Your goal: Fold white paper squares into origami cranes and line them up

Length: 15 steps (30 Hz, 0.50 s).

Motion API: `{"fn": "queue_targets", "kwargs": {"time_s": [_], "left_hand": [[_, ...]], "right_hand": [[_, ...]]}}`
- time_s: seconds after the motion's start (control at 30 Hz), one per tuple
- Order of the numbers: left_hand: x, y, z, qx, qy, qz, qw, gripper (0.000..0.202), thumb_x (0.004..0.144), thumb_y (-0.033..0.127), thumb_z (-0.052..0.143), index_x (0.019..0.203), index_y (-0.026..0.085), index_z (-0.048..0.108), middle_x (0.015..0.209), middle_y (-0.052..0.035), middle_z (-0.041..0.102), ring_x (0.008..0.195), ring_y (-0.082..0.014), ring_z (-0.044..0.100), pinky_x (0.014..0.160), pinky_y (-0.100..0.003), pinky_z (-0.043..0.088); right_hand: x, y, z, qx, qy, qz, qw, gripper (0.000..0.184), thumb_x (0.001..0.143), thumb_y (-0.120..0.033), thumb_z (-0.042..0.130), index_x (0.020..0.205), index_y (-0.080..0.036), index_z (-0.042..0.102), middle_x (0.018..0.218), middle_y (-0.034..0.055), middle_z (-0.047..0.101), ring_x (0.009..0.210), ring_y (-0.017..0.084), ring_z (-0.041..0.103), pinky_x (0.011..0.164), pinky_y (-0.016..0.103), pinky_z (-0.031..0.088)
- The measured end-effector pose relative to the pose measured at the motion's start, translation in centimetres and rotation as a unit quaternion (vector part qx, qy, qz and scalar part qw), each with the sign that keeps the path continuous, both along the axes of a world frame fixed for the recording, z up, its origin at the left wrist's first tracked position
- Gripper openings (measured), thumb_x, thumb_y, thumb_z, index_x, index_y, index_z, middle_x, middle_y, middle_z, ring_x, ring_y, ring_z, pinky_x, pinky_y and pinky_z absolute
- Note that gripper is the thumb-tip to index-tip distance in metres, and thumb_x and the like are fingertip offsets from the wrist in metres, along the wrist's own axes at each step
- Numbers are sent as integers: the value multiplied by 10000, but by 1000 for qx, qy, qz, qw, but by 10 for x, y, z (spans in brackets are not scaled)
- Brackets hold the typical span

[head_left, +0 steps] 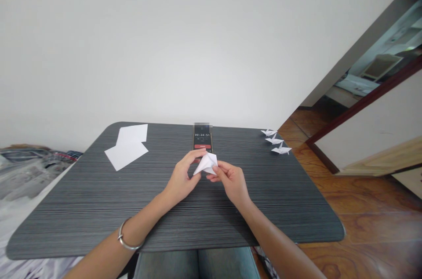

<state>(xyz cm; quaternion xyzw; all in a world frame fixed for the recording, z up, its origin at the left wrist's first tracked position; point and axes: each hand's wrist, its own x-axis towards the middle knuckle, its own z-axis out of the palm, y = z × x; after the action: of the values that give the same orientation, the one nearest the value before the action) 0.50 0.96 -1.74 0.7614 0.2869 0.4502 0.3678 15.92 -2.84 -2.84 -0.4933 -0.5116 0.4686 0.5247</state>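
A piece of folded white paper (207, 163) is held between both hands above the middle of the dark table. My left hand (183, 173) grips its left side, thumb below and fingers along the top edge. On the other side, the thumb and fingers of my right hand (232, 179) pinch the lower right of the paper. Just behind the hands a phone (202, 136) showing a running timer lies on the table, its lower end partly covered by them.
Two white paper sheets (127, 156) overlap at the table's left. Three folded paper cranes (281, 150) stand in a row by its right edge. The dark wood-grain table (158, 235) meets a white wall (198, 50) at the back.
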Motion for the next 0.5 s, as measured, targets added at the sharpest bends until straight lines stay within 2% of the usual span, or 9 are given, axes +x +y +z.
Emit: {"fn": "queue_targets", "kwargs": {"time_s": [0.07,0.13,0.27,0.4,0.5], "left_hand": [[-1,-1,2,-32,-31,-35,998,538,669,2,416,1171,187,473,1243,-101,469,1166,-232,415,927,-396,391],[-3,-3,5,-59,-57,-55,995,488,715,46,411,1175,195,476,1291,-100,424,1201,-248,371,938,-403,377],[-2,-6,9,-85,-81,-26,993,328,818,173,425,1134,198,508,1284,-105,414,1177,-252,394,908,-382,404],[3,-9,7,-68,-47,4,997,356,780,214,545,1132,212,492,1230,-102,440,1113,-237,447,832,-336,456],[4,-8,5,-66,-13,12,998,354,774,217,560,1122,207,498,1163,-98,483,1038,-219,496,806,-327,462]], "right_hand": [[2,0,-1,31,-45,-26,998,328,814,-365,503,1009,-129,620,766,64,700,679,203,681,616,307,571],[4,0,-3,60,-83,-40,994,336,842,-350,459,1073,-144,590,838,66,699,713,205,682,639,316,574],[3,-2,-6,112,-172,-45,978,353,880,-294,384,1178,-161,518,899,67,697,716,193,684,646,307,571],[2,-5,-7,202,-304,-50,930,359,876,-210,370,1205,-148,497,935,96,690,658,173,681,635,283,558],[2,-6,-7,255,-345,-55,902,364,872,-171,365,1212,-144,490,956,103,684,662,159,676,632,254,551]]}}
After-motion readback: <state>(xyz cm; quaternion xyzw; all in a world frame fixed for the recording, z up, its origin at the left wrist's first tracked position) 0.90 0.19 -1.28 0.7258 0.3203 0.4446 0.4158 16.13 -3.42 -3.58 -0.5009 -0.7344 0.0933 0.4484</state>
